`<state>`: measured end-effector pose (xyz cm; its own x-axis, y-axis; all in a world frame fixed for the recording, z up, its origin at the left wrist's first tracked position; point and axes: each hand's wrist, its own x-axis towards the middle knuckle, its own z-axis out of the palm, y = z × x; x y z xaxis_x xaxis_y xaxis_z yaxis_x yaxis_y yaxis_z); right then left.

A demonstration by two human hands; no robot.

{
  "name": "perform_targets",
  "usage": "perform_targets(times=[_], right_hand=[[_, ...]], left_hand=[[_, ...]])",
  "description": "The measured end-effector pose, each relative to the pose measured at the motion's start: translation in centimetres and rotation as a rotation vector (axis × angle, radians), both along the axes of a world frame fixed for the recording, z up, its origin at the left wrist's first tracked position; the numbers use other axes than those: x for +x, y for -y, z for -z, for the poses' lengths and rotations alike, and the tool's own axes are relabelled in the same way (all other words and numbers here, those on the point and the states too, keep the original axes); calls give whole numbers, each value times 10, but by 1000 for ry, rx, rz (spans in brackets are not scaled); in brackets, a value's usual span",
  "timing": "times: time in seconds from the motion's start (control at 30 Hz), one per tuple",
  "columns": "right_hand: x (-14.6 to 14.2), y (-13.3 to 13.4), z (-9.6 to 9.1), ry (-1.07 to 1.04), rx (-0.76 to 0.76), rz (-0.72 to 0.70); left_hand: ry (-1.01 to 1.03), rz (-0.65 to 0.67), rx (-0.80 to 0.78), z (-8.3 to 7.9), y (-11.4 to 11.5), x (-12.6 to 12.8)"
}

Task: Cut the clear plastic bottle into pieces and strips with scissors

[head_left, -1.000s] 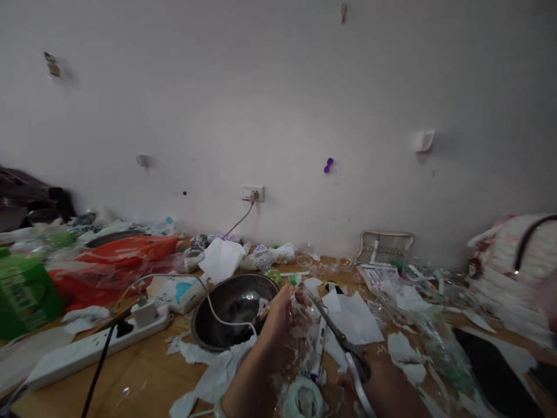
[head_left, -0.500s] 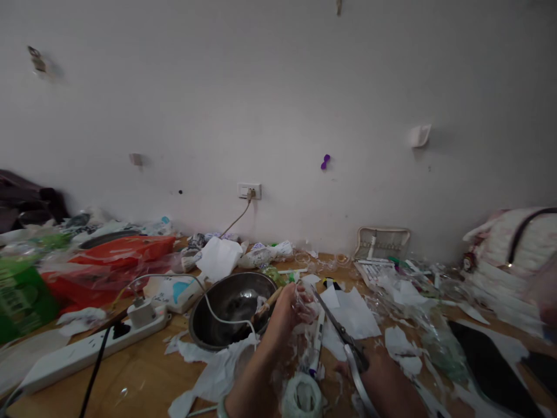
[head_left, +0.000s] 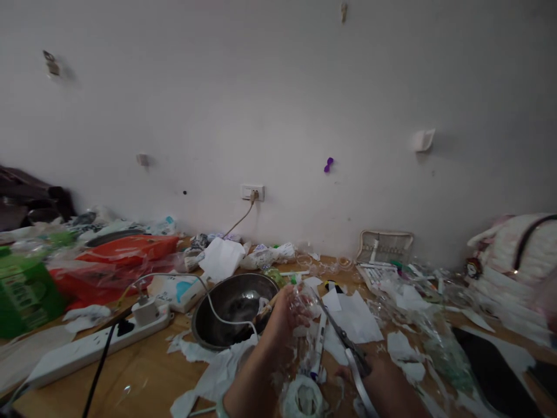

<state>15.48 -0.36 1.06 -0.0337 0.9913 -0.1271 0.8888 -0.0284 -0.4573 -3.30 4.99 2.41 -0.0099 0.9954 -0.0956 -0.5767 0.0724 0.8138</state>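
My left hand is closed around a piece of clear, crinkled plastic, just right of the dark metal bowl. My right hand grips the handles of a pair of scissors. Their blades point up and left, with the tip close to the plastic. Whether the blades touch it I cannot tell. Between my forearms lie a white marker and, nearer me, a pale green-white roll. A wooden handle slants out of the bowl behind my left hand.
At left, a white power strip carries a plug and cables, with a red plastic bag behind it. White paper and plastic scraps litter the tabletop. A dark phone-like slab and a quilted bag are at right.
The whole view has shifted slightly, so the background sits a little further right and lower. Both hands keep their holds, and the scissors have barely moved.
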Motion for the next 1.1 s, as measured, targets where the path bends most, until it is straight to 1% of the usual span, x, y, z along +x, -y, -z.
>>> perform_targets(times=[0.1,0.17,0.3,0.37,0.5,0.63,0.7,0.8,0.87,0.93,1.03,1.1], right_hand=[[0,-3,1,-16,-55,-19],[-1,-4,-1,-4,-65,-26],[0,-3,-2,-9,-3,-43],[0,-2,-1,-1,-10,-33],[-1,0,4,49,47,-16],[-2,0,8,103,84,21],[-3,0,7,65,96,28],[-3,1,6,-21,114,-18],[-2,2,7,-35,137,-54],[-2,2,7,-35,160,-47],[-2,1,5,-24,112,-22],[-3,0,3,-14,76,-40]], left_hand=[[1,-22,21,0,0,2],[-3,-51,37,1,-1,2],[-14,-84,48,2,-2,1],[-23,-77,50,1,-1,0],[-36,-61,64,-1,3,1],[-56,-36,55,1,3,5],[-57,-33,45,2,2,6],[-43,-38,44,2,2,7],[-33,-42,48,2,3,8],[-28,-43,46,1,4,8],[-24,-39,28,1,4,6],[-15,-38,8,2,3,4]])
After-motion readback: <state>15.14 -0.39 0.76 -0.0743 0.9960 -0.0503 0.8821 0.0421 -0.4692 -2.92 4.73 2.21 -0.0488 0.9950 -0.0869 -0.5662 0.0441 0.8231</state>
